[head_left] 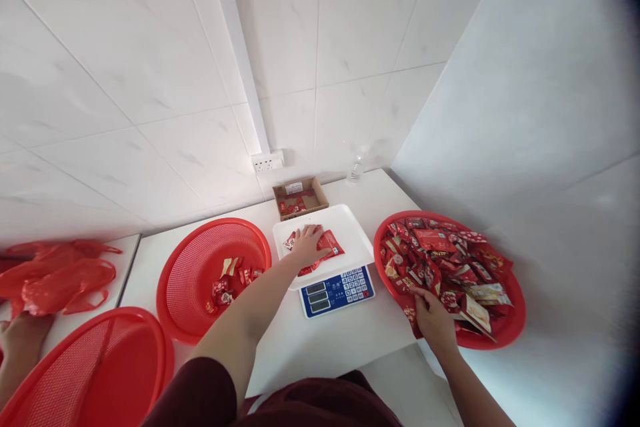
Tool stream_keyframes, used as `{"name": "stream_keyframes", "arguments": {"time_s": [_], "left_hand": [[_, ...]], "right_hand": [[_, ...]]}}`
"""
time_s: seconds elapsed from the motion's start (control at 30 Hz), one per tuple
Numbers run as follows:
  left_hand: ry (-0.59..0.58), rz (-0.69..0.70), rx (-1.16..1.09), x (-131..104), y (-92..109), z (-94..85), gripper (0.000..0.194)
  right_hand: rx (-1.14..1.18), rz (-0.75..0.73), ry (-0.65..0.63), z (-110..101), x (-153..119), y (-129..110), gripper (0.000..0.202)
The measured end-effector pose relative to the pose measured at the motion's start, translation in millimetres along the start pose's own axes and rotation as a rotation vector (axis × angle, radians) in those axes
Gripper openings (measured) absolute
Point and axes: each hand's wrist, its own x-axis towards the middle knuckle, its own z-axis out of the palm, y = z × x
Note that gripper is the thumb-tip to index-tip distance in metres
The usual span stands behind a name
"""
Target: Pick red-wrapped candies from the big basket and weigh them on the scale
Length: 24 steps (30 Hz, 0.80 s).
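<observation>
My left hand lies palm down, fingers spread, over several red snack packets on the white pan of a digital scale. Below the pan shows the scale's blue panel with its keypad; its displays are too dark to read. At the near left edge of a red basket heaped with mixed snack packets, my right hand pinches a red packet that hangs over the rim. Part of that packet is hidden by the fingers.
A red mesh basket with a few packets stands left of the scale, another red basket nearer. Behind the scale sit a cardboard box and a clear bottle. Another person's hand is beside red plastic bags.
</observation>
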Motion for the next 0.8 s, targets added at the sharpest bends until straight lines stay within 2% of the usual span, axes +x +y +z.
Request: {"name": "stream_keyframes", "arguments": {"time_s": [0.1, 0.17, 0.27, 0.37, 0.5, 0.57, 0.63, 0.8], "left_hand": [[0.035, 0.04, -0.031, -24.4, -4.9, -7.1, 0.063], [0.089, -0.007, -0.074, -48.3, -13.5, -14.2, 0.059], [0.196, -0.158, -0.088, -93.4, -32.1, -24.6, 0.057], [0.252, -0.328, 0.023, -142.9, -50.1, -29.9, 0.057], [0.254, -0.528, 0.103, -198.0, -62.2, -28.0, 0.058], [0.268, -0.646, 0.107, -216.5, -65.4, -26.4, 0.058], [0.302, -0.772, 0.125, -229.5, -69.6, -26.3, 0.06], [0.389, -1.001, 0.22, -252.0, -89.5, -32.2, 0.071]], "right_hand": [[0.004, -0.001, -0.01, 0.9, 1.0, 1.3, 0.041], [0.01, -0.014, -0.023, 1.5, 2.1, 2.8, 0.04], [-0.006, -0.005, -0.046, -0.4, 5.2, 3.3, 0.041], [-0.038, -0.025, -0.009, -5.0, 13.6, 0.4, 0.039], [-0.063, -0.206, 0.135, -7.2, 33.6, -9.4, 0.04], [-0.088, -0.337, 0.201, -2.6, 41.0, -17.0, 0.042], [-0.111, -0.448, 0.199, 6.8, 41.9, -25.4, 0.044], [-0.172, -0.584, 0.035, 36.3, 21.6, -37.2, 0.048]]}}
